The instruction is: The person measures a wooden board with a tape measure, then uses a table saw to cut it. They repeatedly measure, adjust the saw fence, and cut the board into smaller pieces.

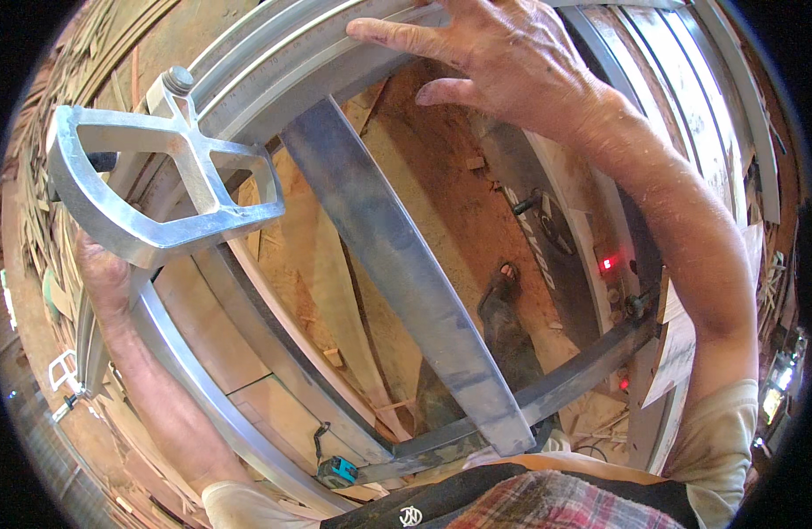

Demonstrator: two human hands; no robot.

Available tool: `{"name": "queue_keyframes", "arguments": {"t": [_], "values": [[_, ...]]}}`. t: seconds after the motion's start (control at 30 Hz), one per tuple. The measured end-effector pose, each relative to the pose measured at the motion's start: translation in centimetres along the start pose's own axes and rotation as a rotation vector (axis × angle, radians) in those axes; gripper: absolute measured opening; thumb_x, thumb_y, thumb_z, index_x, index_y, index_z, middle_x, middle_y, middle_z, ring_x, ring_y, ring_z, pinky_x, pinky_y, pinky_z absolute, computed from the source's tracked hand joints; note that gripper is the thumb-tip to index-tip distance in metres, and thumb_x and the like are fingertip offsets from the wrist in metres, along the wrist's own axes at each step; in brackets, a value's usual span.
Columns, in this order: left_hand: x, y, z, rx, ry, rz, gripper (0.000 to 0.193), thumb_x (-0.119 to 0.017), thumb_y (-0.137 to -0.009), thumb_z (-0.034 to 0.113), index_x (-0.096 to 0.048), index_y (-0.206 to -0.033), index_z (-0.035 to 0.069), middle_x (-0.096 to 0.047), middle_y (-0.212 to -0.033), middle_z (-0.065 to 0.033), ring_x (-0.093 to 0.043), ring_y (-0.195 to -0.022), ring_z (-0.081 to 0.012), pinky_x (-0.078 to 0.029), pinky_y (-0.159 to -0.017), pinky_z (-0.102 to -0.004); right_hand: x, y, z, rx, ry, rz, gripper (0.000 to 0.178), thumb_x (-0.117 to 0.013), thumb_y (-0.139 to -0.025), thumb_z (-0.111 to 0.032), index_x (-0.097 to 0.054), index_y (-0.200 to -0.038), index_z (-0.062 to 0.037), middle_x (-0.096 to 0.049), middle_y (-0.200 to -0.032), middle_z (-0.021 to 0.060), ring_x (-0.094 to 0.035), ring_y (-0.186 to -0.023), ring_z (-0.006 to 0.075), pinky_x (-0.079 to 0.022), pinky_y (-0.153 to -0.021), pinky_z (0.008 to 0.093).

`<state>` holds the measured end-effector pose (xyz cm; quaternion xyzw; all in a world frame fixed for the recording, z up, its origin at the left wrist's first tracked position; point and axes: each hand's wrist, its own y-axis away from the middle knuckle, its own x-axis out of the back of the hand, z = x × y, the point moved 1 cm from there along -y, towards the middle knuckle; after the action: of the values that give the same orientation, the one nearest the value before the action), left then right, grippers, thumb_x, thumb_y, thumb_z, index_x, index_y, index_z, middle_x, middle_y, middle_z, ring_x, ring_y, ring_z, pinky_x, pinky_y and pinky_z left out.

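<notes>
My right hand [512, 66] reaches over the far metal rail [309, 66], its thumb and visible fingers spread with nothing between them; some fingertips run past the upper edge. At the left, my left hand [104, 273] is beside and below a silver cast-metal frame [146, 238] with large openings and a round knob [178, 79] on top. The frame hides the fingers of this hand, so whether they grip it I cannot tell. A flat grey metal bar [406, 273] crosses the opening between my arms, from the far rail toward my body.
A blue-and-black tape measure [337, 472] sits near my body. Red lights [608, 264] glow on a panel at the right. Through the opening show my sandalled foot [505, 280] and a brown floor with wood scraps. Stacks of wood strips [44, 194] lie at far left.
</notes>
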<state>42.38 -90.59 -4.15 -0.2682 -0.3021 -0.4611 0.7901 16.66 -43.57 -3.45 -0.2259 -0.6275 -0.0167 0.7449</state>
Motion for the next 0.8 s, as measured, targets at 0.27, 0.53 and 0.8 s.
{"name": "queue_keyframes", "arguments": {"t": [0.27, 0.53, 0.8], "values": [[-0.6, 0.0, 1.1, -0.002, 0.054, -0.029, 0.029, -0.069, -0.095, 0.000, -0.072, -0.124, -0.001, -0.074, -0.114, -0.0025, -0.067, -0.106, -0.0121, -0.052, -0.097, -0.0293, -3.5, 2.6, -3.1, -0.271, -0.237, 0.339, 0.073, -0.089, -0.078, -0.039, -0.066, -0.147, -0.0309, -0.050, -0.150, 0.0078, -0.043, -0.144, 0.0333, -0.044, -0.119, 0.0496], [-1.0, 0.0, 1.8, 0.103, 0.063, -0.014, 0.030, -0.068, -0.096, -0.001, -0.071, -0.126, -0.002, -0.074, -0.113, -0.0036, -0.066, -0.106, -0.0128, -0.051, -0.097, -0.0288, 0.3, 10.0, -14.5, -0.688, -0.986, -0.071, 0.098, -0.069, -0.095, -0.067, -0.037, -0.165, -0.0059, -0.034, -0.167, 0.0295, -0.035, -0.155, 0.0451, -0.035, -0.125, 0.0577], [-1.9, -0.1, 2.9, 0.068, -0.003, -0.029, 0.035, -0.073, -0.099, 0.001, -0.069, -0.134, -0.003, -0.071, -0.125, -0.0035, -0.065, -0.114, -0.0138, -0.049, -0.103, -0.0305, 2.6, 13.3, -21.5, -0.653, -0.984, -0.213, 0.107, -0.090, -0.083, -0.039, -0.030, -0.169, -0.0143, -0.025, -0.169, 0.0330, -0.040, -0.150, 0.0519, -0.044, -0.119, 0.0539]]}}
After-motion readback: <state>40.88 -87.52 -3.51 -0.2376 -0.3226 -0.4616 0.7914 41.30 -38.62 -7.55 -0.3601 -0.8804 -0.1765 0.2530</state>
